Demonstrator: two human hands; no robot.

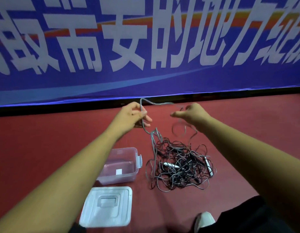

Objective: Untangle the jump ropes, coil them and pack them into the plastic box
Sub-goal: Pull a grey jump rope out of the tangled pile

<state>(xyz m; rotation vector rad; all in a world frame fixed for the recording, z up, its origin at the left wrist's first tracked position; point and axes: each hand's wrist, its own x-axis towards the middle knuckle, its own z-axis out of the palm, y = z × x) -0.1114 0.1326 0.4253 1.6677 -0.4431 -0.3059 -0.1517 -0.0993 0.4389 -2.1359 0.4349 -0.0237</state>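
Observation:
A tangled heap of thin grey and black jump ropes [179, 167] lies on the red floor, with white handles [170, 165] showing in it. My left hand [134, 115] grips a grey rope strand [152, 138] that rises from the heap. That strand arcs across to my right hand [191, 113], which pinches it; this hand is blurred. Loose loops hang below the right hand. The clear plastic box [119, 167] stands open left of the heap, nothing in it.
The box's clear lid [106, 206] lies flat on the floor in front of the box. A blue banner [145, 47] with large white characters runs along the back. A dark trouser leg and a white shoe [204, 221] sit at the lower right.

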